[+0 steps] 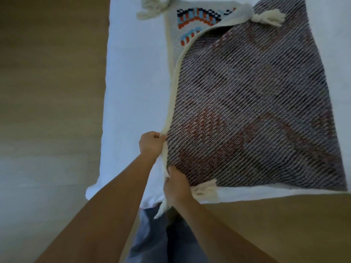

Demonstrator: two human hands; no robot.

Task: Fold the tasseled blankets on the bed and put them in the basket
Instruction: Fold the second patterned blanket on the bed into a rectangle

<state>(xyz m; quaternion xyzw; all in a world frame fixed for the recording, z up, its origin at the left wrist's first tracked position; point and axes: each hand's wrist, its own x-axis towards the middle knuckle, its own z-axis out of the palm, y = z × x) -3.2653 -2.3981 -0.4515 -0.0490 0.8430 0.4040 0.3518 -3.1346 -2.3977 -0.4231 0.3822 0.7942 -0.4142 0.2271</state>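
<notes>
A knitted tasseled blanket (256,103) lies on the white bed (133,82), its grey striped underside turned up over the patterned face, whose orange, blue and navy design (197,18) shows at the far end. Cream tassels sit at the far corner (267,18), the far left (150,8) and the near corner (205,188). My left hand (151,144) pinches the cream left border. Closer to me, my right hand (175,186) grips the same border at the near corner. No basket is in view.
The bed's left and near edges run close to my hands. A brown wooden floor (47,92) lies to the left and in front of the bed. My legs in blue jeans (161,240) stand against the near edge.
</notes>
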